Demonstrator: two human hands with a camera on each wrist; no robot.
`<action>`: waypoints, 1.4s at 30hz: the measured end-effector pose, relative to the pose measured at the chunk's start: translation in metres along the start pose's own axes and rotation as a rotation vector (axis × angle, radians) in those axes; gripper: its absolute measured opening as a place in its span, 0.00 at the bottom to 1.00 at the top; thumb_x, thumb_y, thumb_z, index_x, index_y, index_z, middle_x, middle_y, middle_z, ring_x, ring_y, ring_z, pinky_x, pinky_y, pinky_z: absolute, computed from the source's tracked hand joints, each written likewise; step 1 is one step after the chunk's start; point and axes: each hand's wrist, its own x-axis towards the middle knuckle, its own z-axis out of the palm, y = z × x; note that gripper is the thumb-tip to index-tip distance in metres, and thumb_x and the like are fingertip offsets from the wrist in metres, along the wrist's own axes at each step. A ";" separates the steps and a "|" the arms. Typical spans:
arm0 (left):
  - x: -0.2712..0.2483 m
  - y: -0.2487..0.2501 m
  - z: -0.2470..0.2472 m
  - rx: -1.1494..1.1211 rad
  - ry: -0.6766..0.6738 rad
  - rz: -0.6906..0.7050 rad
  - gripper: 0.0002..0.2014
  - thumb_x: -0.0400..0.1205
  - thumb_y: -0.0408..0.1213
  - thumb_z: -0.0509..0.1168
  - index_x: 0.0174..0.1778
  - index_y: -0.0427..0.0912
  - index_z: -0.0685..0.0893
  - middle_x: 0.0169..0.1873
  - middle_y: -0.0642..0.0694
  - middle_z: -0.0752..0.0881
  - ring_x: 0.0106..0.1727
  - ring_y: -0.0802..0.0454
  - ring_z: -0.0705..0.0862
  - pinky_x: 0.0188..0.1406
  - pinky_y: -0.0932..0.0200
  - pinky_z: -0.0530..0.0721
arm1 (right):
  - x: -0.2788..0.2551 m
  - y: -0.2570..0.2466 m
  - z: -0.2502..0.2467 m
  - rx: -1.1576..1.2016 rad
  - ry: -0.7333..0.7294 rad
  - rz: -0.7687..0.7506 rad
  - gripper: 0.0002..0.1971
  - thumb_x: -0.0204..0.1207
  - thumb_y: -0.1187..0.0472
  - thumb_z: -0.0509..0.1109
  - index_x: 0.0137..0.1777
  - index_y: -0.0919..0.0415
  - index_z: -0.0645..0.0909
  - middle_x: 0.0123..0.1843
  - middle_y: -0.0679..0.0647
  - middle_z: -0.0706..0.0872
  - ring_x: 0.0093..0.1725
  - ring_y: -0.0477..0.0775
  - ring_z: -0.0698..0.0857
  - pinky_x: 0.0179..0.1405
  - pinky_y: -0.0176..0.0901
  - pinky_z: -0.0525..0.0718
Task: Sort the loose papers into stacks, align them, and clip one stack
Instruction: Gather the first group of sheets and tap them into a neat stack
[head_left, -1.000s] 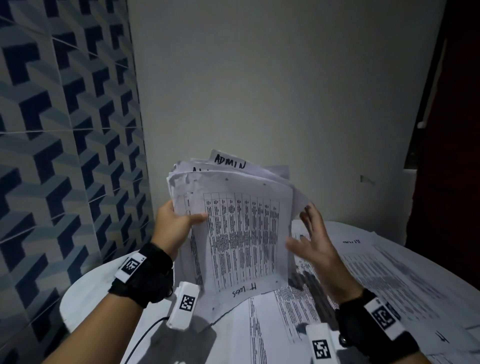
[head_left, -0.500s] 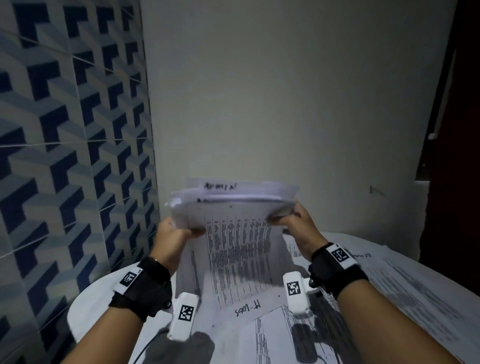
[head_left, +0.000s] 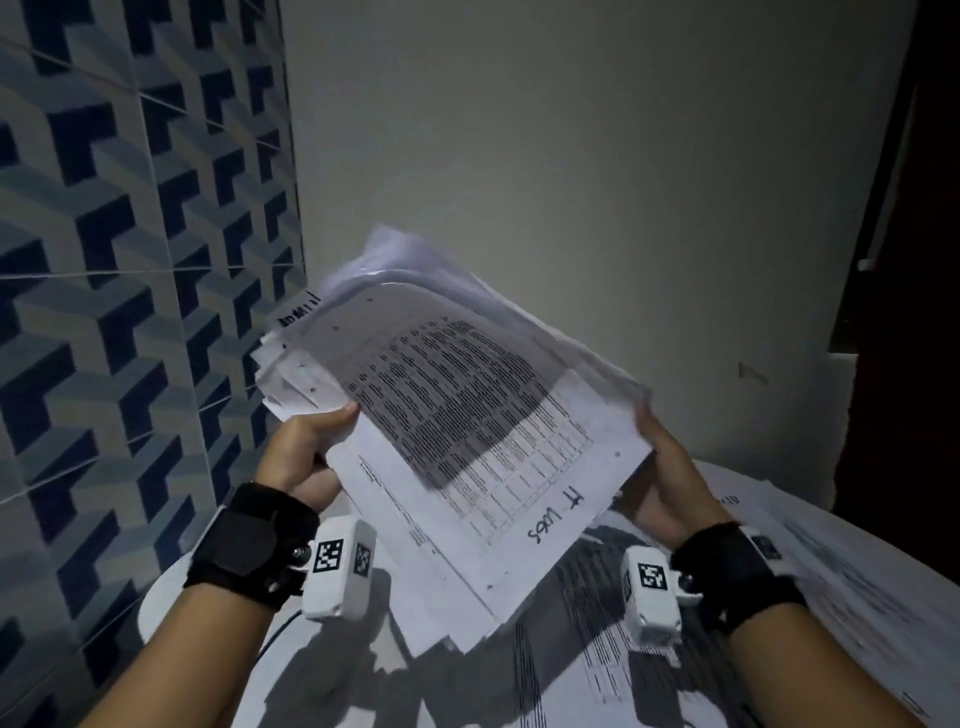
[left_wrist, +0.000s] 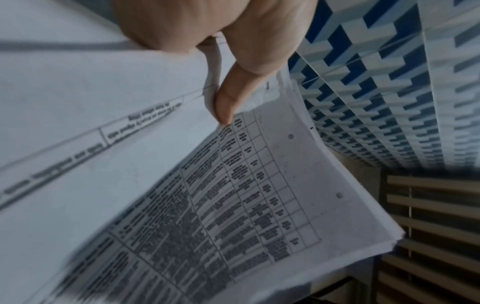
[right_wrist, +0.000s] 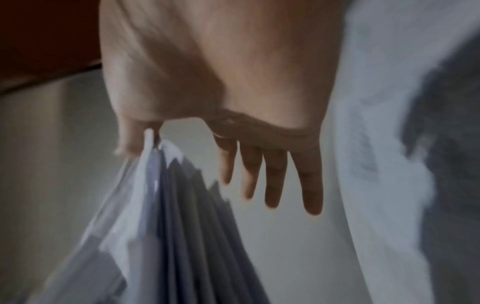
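A thick, uneven stack of printed papers (head_left: 467, 415) is held in the air, tilted, above a white round table (head_left: 171, 597). Its top sheet bears a table of text and a handwritten label. My left hand (head_left: 306, 452) grips the stack's left edge, thumb (left_wrist: 226, 102) pressed on the top sheet (left_wrist: 259, 185) and fingers hidden underneath. My right hand (head_left: 670, 478) is at the stack's right edge. In the right wrist view the fanned sheet edges (right_wrist: 161, 226) sit in the fork between thumb and index finger, and the fingers (right_wrist: 272, 181) are straight and spread behind the stack.
More loose printed sheets (head_left: 831, 571) cover the table under and to the right of my hands. A blue patterned tiled wall (head_left: 130, 260) stands close on the left, a plain wall behind, and a dark door (head_left: 924, 260) on the right.
The stack has swung from hanging upright to a diagonal tilt. My right hand first took its top right corner, then slid down to the right edge. The left hand has kept its grip.
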 end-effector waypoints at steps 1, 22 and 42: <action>-0.002 -0.002 0.004 0.011 0.007 -0.008 0.25 0.80 0.32 0.74 0.73 0.30 0.82 0.75 0.38 0.83 0.76 0.37 0.81 0.83 0.40 0.70 | 0.001 0.015 -0.004 0.152 0.061 0.092 0.40 0.73 0.28 0.72 0.73 0.61 0.80 0.61 0.64 0.84 0.60 0.67 0.84 0.58 0.65 0.85; -0.010 -0.111 -0.044 0.265 0.519 -0.290 0.22 0.85 0.25 0.65 0.76 0.30 0.74 0.58 0.29 0.87 0.59 0.33 0.86 0.48 0.47 0.76 | -0.006 0.129 0.031 -0.068 0.263 0.345 0.26 0.70 0.79 0.73 0.69 0.76 0.77 0.64 0.74 0.86 0.59 0.78 0.89 0.60 0.75 0.86; -0.020 -0.055 -0.016 0.723 0.081 0.343 0.15 0.73 0.20 0.79 0.50 0.42 0.90 0.45 0.48 0.94 0.46 0.51 0.94 0.55 0.46 0.90 | -0.035 0.010 0.027 -0.568 0.296 -0.334 0.10 0.79 0.71 0.75 0.57 0.59 0.89 0.53 0.52 0.94 0.53 0.50 0.92 0.54 0.45 0.91</action>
